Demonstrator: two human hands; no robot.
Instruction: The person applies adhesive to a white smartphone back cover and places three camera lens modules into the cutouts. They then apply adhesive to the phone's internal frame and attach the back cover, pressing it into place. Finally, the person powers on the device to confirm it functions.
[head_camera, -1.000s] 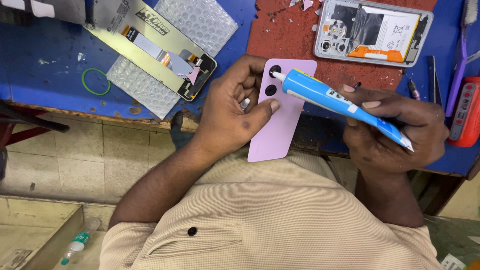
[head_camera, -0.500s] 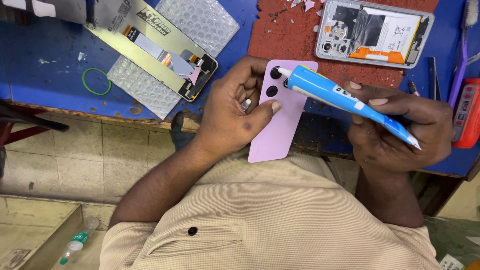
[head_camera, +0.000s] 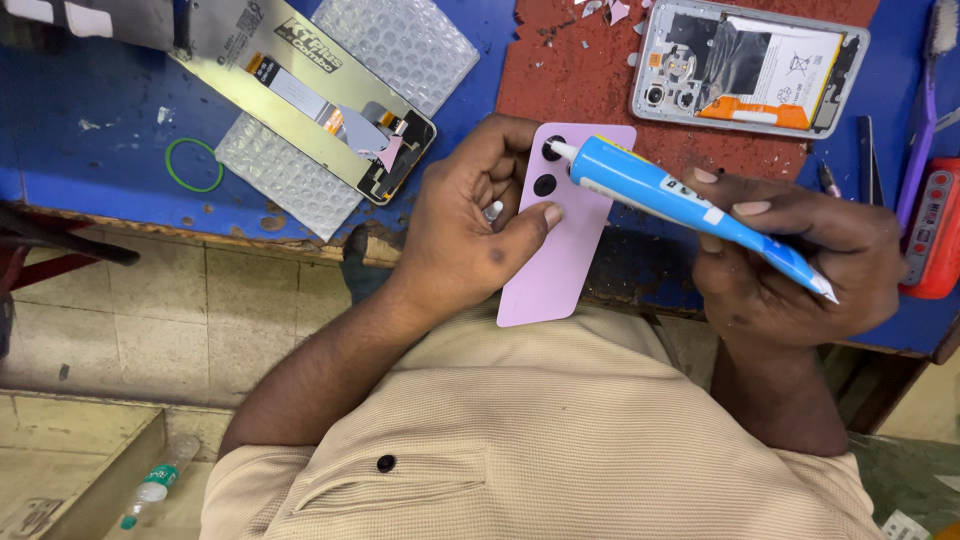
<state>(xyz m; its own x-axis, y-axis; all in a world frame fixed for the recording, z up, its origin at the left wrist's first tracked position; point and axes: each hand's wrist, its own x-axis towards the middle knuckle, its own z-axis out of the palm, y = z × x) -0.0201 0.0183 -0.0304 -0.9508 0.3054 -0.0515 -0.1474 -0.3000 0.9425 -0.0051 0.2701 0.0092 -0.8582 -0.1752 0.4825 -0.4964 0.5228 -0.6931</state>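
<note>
glue tube held to a lilac phone back cover

a lilac back cover (head_camera: 560, 245) of a phone is held by the left hand (head_camera: 470, 225) at the near edge of the blue tabletop (head_camera: 110, 110), its lower end hanging over the edge above the person's beige shirt (head_camera: 540, 430). the left fingers (head_camera: 545, 215) are curled shut around the cover's left edge, with the thumb pressed on its face just beside the two round camera holes (head_camera: 548, 168). a blue glue tube (head_camera: 690, 210) is gripped by the right hand (head_camera: 800, 260), the fingers closed over its middle and tail, and its white nozzle (head_camera: 560, 150) is set at the upper camera hole (whether it actually touches the cover cannot be told).

further back, an opened phone body (head_camera: 750, 65) with its battery and orange cable showing is laid on a red mat (head_camera: 570, 70), among small broken chips. to the left, a display panel (head_camera: 300, 90) is laid face down on a sheet of bubble wrap (head_camera: 400, 40), and a green rubber ring (head_camera: 193, 165) is seen near it on the tabletop. at the right edge a red tool (head_camera: 932, 225), a purple toothbrush (head_camera: 925, 110) and thin dark tools (head_camera: 866, 150) are lined up. a small bottle (head_camera: 155, 480) is seen on the tiled floor (head_camera: 150, 330) below.
</note>
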